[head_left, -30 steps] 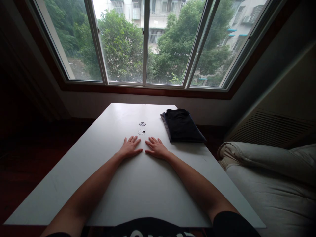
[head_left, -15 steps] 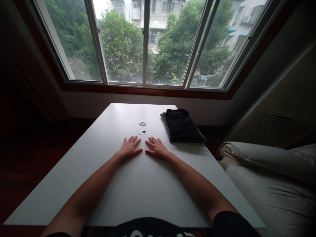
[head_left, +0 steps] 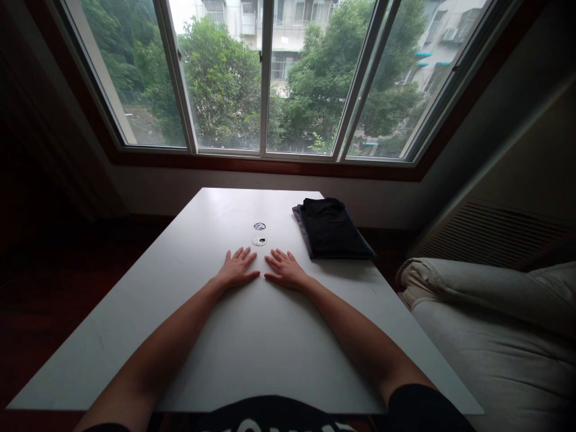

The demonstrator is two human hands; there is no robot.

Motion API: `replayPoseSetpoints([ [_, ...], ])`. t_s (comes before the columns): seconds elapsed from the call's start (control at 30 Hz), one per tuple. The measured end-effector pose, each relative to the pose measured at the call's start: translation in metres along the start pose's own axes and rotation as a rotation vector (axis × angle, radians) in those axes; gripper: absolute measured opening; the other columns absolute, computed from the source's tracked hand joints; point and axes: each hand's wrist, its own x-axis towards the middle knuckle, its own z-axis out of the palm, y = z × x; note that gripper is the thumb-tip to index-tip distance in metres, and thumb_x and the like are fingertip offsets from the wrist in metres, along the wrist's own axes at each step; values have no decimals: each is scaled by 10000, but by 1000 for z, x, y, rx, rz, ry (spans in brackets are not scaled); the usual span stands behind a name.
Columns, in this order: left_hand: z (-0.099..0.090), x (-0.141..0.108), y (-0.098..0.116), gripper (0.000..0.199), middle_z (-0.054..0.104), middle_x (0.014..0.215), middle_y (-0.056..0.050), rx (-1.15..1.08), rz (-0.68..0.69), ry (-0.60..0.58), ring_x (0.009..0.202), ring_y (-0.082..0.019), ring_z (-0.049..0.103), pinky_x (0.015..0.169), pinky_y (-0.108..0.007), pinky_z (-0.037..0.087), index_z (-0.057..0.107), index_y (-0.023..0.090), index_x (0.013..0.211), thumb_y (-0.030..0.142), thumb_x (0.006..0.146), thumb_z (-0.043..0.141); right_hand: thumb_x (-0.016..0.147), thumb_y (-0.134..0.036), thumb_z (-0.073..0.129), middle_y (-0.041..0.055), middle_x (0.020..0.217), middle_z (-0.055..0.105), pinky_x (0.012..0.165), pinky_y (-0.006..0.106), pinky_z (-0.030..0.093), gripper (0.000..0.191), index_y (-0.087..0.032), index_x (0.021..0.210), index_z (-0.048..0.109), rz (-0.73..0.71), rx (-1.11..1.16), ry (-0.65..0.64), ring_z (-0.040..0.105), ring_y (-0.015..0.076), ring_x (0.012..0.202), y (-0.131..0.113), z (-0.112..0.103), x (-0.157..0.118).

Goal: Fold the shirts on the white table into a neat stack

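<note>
Both hands lie palm down on a white table point(head_left: 261, 336), side by side with a small gap between the thumbs. My left hand point(head_left: 237, 268) has its fingers spread and holds nothing. My right hand point(head_left: 285, 269) is flat too, fingers apart, with nothing in it. Just beyond the fingertips is a round cable-hole cover point(head_left: 258, 241) with a dark opening, and behind it a second round hole point(head_left: 260, 227). To the right of my right hand, not touched by it, rests a stack of folded dark clothes point(head_left: 337, 231), black on top with blue and grey edges below.
A window point(head_left: 265, 153) with a brown frame spans the wall beyond the table. On the right stands a pale cushioned sofa point(head_left: 490, 306), close to the table's edge. Behind it is a slatted vent panel point(head_left: 490, 234). Dark reddish floor point(head_left: 54, 300) shows at left.
</note>
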Motion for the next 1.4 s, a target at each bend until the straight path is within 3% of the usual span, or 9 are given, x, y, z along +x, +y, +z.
replayPoseSetpoints([
  [0.2,-8,-2,4,689,410,1634,-128,-29,28,112,1497,-369,335,1212,-579,208,505,281,1536,644,952,538,960,-750,488,118,1703,260,1272,558,104,802,-282,1607,417,-19,28,60,210,347,1578,3,6,-1],
  [0.3,-14,-1,5,365,686,1246,-106,-92,39,232,1156,-266,604,1016,-390,415,715,244,1195,465,1004,495,961,-655,578,111,1648,391,1249,523,210,672,-287,1521,540,-40,78,124,334,329,1529,9,6,4],
  [0.4,-17,1,7,369,677,862,-47,-155,-15,269,791,-196,603,732,-312,402,674,221,836,397,1032,416,1003,-486,574,83,1431,634,1142,395,387,386,-264,1285,717,-1,167,236,562,258,1332,26,-3,13],
  [0.5,-16,1,10,372,631,771,-19,-175,-53,269,694,-175,553,647,-300,323,604,219,741,394,1019,431,1021,-353,521,99,1285,699,1096,376,403,285,-214,1098,757,168,142,515,582,258,1253,53,-20,23],
  [0.63,-17,0,13,296,642,763,-6,-219,-65,230,699,-175,560,641,-289,303,618,229,778,378,993,479,976,-313,576,154,1345,633,1070,422,375,334,-174,1262,677,535,10,806,513,311,1271,96,-44,34],
  [0.73,-20,0,13,226,673,801,-2,-262,-65,218,725,-176,583,650,-282,316,647,242,866,367,984,500,914,-351,677,194,1328,609,1022,433,380,531,-152,1400,593,744,-63,761,511,336,1224,122,-55,41],
  [1.03,-19,-1,11,190,690,828,-5,-302,-49,221,749,-179,604,661,-277,348,678,250,928,355,965,524,1002,-287,465,166,1137,694,907,375,403,318,-174,1070,754,922,104,698,596,277,1050,139,-96,53],
  [1.23,-15,4,7,306,646,730,1,-404,-166,469,686,-179,581,674,-285,386,664,237,830,419,988,476,1012,-402,477,87,930,729,781,277,444,343,-171,1020,730,371,434,884,633,207,843,78,-105,61],
  [1.4,-12,13,-26,349,731,969,-50,-668,-411,781,904,-222,675,808,-314,496,683,223,1038,425,1000,402,937,-538,661,44,911,730,766,245,490,395,-158,999,749,-320,812,127,648,165,825,6,-102,38],
])
